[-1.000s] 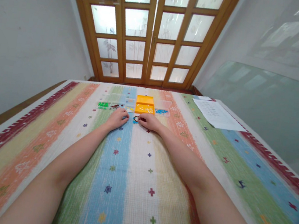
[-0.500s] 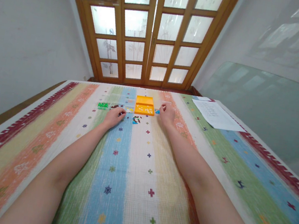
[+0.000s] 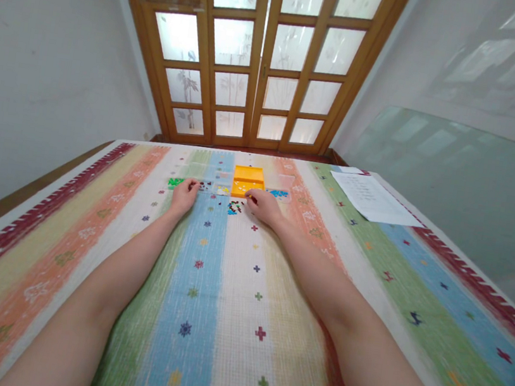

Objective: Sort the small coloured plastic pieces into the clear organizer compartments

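Note:
My left hand point(image 3: 185, 194) is pinched closed at the clear box of dark brown pieces point(image 3: 205, 186), just right of the box of green pieces point(image 3: 175, 183). Whatever its fingertips hold is too small to make out. My right hand point(image 3: 261, 205) is also closed, its fingertips at the front right of the open orange box point(image 3: 249, 173), which has white pieces inside. What it pinches is hidden. In front of the orange box lies a loose pile of small mixed pieces point(image 3: 235, 208), brown, green and blue. Yellow pieces point(image 3: 223, 190) sit in a clear box between brown and orange.
Right of the orange box stands a clear box of blue pieces point(image 3: 278, 193). White printed sheets point(image 3: 372, 197) lie at the table's back right. A striped cloth point(image 3: 230, 317) covers the table. Beyond it are wooden glazed doors point(image 3: 257, 91).
My right hand has moved left from the blue pieces to the front of the orange box. My left hand has shifted left and slightly away from me, onto the brown pieces' box.

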### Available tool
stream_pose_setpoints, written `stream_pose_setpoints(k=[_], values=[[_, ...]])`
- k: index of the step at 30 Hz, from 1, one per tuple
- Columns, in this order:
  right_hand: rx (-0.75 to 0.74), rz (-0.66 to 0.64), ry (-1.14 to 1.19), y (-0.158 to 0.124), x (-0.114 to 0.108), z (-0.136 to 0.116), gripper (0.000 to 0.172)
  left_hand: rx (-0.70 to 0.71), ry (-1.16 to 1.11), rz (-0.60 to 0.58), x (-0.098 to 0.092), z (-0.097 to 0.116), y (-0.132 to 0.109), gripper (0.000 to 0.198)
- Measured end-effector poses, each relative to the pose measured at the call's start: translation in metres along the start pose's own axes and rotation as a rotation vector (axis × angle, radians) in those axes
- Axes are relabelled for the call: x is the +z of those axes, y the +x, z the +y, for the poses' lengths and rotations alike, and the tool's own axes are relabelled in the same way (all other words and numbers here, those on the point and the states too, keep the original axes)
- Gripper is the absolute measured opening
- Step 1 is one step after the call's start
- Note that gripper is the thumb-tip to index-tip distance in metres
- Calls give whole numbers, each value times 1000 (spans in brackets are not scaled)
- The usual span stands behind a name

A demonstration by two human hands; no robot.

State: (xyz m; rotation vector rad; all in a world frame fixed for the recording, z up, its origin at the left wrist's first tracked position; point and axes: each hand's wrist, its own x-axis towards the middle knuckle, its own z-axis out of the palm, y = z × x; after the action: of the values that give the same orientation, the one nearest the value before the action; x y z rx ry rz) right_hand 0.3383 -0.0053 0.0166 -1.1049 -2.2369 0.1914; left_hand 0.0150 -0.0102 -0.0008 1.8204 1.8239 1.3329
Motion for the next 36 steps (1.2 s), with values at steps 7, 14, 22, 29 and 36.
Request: stream_pose_setpoints(k=[7, 14, 22, 29, 36], values=[[-120, -176, 39, -2, 0, -22, 19, -80, -241, 35, 4, -8, 4, 24], [-126, -279, 37, -4, -6, -28, 19, -107, -313, 40, 2, -7, 7, 25], [-61, -205, -29, -3, -3, -24, 19, 418, 245, -326, 5, 24, -14, 27], [-55, -188, -21, -4, 0, -24, 19, 507, 448, -378, 16, 40, -26, 34], [-54, -193, -32, -3, 2, -23, 19, 523, 328, -397, 13, 38, -26, 27]])
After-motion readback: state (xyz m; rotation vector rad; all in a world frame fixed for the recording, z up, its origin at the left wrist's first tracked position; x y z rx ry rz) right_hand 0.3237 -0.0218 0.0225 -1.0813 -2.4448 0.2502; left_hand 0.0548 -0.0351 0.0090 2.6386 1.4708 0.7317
